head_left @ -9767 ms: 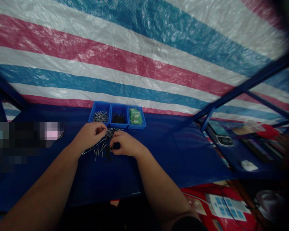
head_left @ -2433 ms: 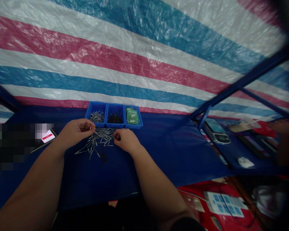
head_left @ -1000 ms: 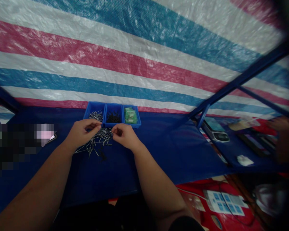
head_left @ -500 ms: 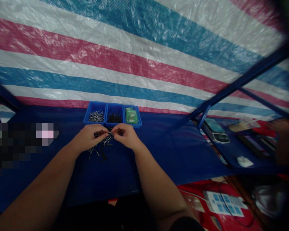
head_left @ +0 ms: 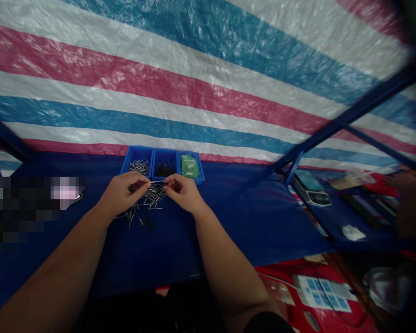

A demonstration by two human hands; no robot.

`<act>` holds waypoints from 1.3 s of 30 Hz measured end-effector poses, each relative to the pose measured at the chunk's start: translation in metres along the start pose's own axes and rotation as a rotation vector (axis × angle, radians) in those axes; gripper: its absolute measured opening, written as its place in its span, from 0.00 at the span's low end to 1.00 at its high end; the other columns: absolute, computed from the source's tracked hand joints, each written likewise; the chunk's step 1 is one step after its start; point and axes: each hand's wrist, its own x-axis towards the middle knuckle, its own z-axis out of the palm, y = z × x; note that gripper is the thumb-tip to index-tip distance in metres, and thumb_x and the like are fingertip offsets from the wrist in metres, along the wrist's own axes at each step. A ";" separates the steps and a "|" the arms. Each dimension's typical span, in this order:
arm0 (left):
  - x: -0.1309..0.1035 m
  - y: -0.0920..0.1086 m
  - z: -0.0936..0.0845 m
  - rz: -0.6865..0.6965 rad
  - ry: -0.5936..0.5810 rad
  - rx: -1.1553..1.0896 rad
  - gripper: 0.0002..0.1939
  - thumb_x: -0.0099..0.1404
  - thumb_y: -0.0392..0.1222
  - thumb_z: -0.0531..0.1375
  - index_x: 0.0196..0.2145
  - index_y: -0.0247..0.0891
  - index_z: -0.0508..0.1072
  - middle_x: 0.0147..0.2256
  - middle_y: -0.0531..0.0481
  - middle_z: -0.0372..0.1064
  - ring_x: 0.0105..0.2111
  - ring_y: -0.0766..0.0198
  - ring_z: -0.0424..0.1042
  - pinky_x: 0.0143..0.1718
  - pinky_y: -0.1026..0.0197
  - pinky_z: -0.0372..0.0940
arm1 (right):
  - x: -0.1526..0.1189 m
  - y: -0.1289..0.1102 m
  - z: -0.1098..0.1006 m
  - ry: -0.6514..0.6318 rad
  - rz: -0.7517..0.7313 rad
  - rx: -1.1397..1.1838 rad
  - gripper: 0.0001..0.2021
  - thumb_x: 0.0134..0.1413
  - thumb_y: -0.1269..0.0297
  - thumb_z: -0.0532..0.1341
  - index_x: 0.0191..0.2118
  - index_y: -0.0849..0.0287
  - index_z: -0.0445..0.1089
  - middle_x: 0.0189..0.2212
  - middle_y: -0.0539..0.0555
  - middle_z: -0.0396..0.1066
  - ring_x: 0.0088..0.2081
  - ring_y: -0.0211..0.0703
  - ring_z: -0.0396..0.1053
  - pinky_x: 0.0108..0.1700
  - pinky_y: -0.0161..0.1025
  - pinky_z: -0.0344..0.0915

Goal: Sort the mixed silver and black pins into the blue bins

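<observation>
Between my two hands a thin silvery metal pin is stretched sideways, above a pile. My left hand pinches its left end with thumb and fingers. At its right end my right hand has its fingertips closed. Under and in front of the hands lies a loose pile of similar metal pins, with a few dark pieces at its near edge. Just behind stand three joined blue bins: a left bin of silvery pins, a middle bin of black pieces and a right bin of green-and-white pieces.
The blue tabletop runs under everything, with a striped plastic sheet behind it. A blue metal frame rises at the right. Beyond it sit a scale, a white crumpled piece and a blurred person's arm.
Both hands have shifted slightly away from me and drawn a little apart. The pin between them shows more of its length, and more of the pile is uncovered.
</observation>
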 end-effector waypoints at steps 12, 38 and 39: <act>-0.002 -0.026 -0.007 -0.364 0.154 0.234 0.17 0.65 0.57 0.60 0.32 0.41 0.78 0.24 0.51 0.73 0.26 0.60 0.71 0.29 0.60 0.60 | -0.002 0.004 -0.023 -0.174 0.145 -0.509 0.06 0.52 0.67 0.67 0.37 0.59 0.76 0.26 0.48 0.74 0.27 0.35 0.68 0.30 0.33 0.55; -0.002 -0.015 0.014 -0.086 -0.191 -0.019 0.13 0.67 0.50 0.61 0.40 0.39 0.77 0.29 0.52 0.71 0.26 0.66 0.68 0.28 0.64 0.61 | -0.005 -0.010 0.001 -0.235 0.169 -0.813 0.09 0.66 0.62 0.57 0.45 0.57 0.73 0.43 0.58 0.78 0.43 0.48 0.75 0.42 0.40 0.65; -0.002 -0.015 0.015 -0.076 -0.184 -0.022 0.13 0.67 0.50 0.61 0.41 0.39 0.77 0.32 0.51 0.72 0.26 0.66 0.69 0.29 0.63 0.62 | -0.005 -0.011 0.000 -0.225 0.165 -0.808 0.09 0.66 0.62 0.57 0.45 0.57 0.73 0.43 0.58 0.77 0.43 0.48 0.74 0.42 0.40 0.64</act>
